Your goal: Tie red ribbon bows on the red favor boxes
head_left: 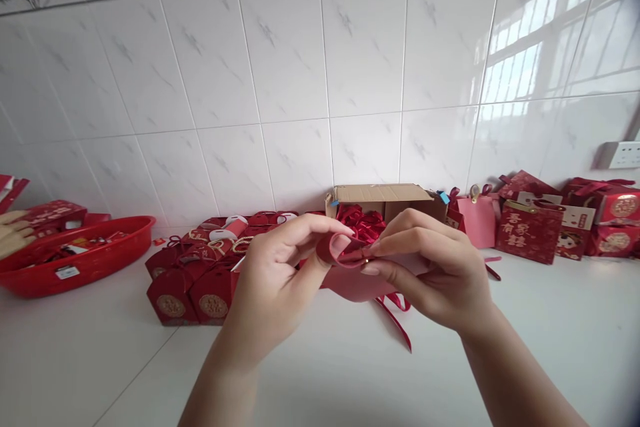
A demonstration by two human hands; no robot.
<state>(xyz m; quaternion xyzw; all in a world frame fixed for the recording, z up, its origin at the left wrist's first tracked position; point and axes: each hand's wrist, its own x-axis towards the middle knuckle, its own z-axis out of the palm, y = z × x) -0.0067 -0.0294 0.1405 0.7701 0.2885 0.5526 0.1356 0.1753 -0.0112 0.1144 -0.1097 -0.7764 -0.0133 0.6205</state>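
That curled red piece (356, 285) is held up in front of the cardboard box (377, 193), a ribbon (399, 329) trailing below. It looks light, bendy and easily creased, best gripped by its rim. The left hand (277, 267) pinches the rolled loop, the right hand (440, 267) the edge beside it. Left of the box stand red cartons (210, 293).

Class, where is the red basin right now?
In the head view, the basin stands on the table at the left side, left of the clustered red boxes.
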